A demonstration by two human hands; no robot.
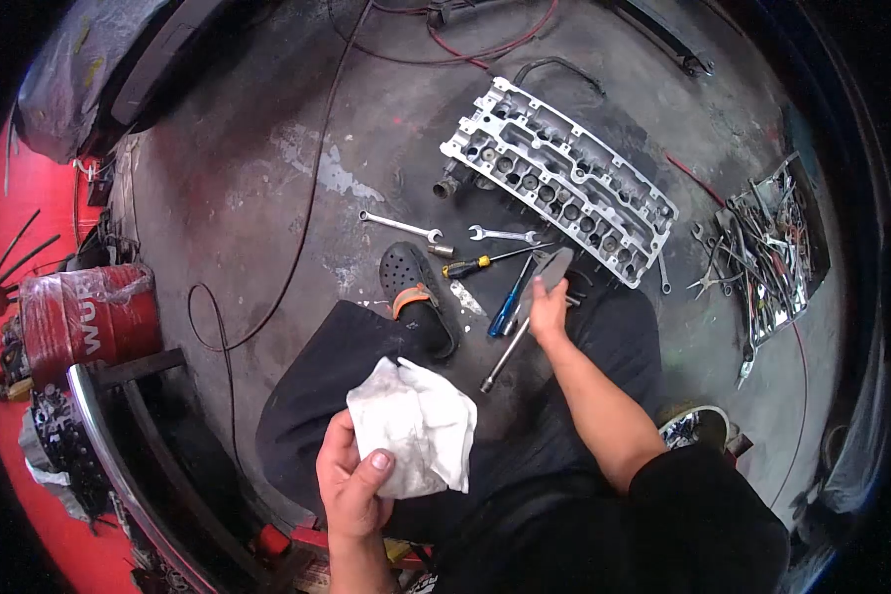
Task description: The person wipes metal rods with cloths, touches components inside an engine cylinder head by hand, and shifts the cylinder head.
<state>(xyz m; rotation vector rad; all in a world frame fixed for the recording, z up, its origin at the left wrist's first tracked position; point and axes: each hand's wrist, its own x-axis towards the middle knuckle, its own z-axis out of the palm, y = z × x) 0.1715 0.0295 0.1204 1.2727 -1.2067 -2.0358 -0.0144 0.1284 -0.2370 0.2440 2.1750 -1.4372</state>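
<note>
In my left hand point(354, 485), a folded white cloth point(414, 431) with faint grey smudges is pinched between thumb and fingers. My right hand point(550, 312) is closed on a flat grey piece point(554, 267) that sticks out past the fingertips; its exact kind is unclear. A metal bar with a socket end point(503, 358) slants just below that hand, its upper end hidden. Blue-handled tools point(505, 311) lie beside it on the floor. Beyond my right hand rests a silver cylinder head point(564, 183) with rows of round bores.
Wrenches point(401, 227), a socket point(442, 250) and a yellow-black screwdriver point(467, 266) lie near my shoe point(406, 277). A tray of tools point(762, 252) stands at right. A red drum point(94, 322) is at left. Dark hose point(312, 188) crosses the floor.
</note>
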